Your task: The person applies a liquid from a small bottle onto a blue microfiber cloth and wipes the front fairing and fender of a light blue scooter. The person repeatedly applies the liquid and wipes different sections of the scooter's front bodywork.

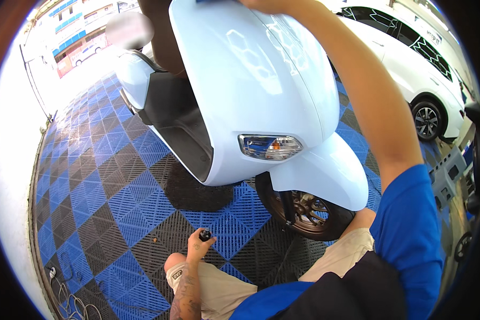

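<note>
Two hands (scooter (261, 80) edge, open floor (106, 202))

We see a bright blue short-sleeved shirt (410, 234) on our upper body | a black apron-like cloth panel (346, 296) over its front | light beige knee-length shorts (224, 290) with a small dark patch label at the hem | dark tattoo patterns along our left forearm (185, 296) | right forearm (368, 101) bare, unmarked.
</note>
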`<control>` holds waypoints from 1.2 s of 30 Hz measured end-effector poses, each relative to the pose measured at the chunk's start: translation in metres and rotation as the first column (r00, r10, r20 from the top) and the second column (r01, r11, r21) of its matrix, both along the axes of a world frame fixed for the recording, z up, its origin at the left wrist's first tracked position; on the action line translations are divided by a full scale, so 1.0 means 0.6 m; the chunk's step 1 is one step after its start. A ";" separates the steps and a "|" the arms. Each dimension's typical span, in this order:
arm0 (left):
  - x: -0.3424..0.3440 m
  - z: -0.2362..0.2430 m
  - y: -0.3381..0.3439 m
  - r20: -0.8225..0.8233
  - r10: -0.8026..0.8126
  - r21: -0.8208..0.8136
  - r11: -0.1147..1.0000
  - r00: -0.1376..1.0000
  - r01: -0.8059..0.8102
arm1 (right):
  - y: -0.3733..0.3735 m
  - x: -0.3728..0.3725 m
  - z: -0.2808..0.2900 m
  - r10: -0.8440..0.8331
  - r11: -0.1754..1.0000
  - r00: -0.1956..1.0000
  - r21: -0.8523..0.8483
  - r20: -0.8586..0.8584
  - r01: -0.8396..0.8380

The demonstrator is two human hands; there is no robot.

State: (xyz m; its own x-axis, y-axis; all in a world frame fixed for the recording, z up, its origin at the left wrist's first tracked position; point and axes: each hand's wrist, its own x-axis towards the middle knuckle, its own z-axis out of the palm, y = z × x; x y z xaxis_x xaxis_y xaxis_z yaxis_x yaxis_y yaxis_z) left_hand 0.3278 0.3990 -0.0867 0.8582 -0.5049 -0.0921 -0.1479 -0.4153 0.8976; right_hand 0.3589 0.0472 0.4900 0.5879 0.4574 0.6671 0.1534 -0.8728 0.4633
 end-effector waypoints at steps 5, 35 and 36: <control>0.014 -0.008 0.003 -0.016 0.001 0.017 1.000 1.000 -0.001 | -0.025 -0.160 -0.181 0.040 0.995 0.999 -0.092 0.037 -0.037; 0.052 -0.051 0.008 0.004 -0.056 0.080 0.995 0.998 0.056 | -0.024 -0.306 -0.350 -0.032 0.980 0.998 0.199 0.053 0.020; 0.052 -0.054 0.010 0.016 -0.060 0.090 0.994 0.998 0.058 | -0.020 -0.328 -0.382 -0.065 0.958 0.997 0.283 0.029 0.054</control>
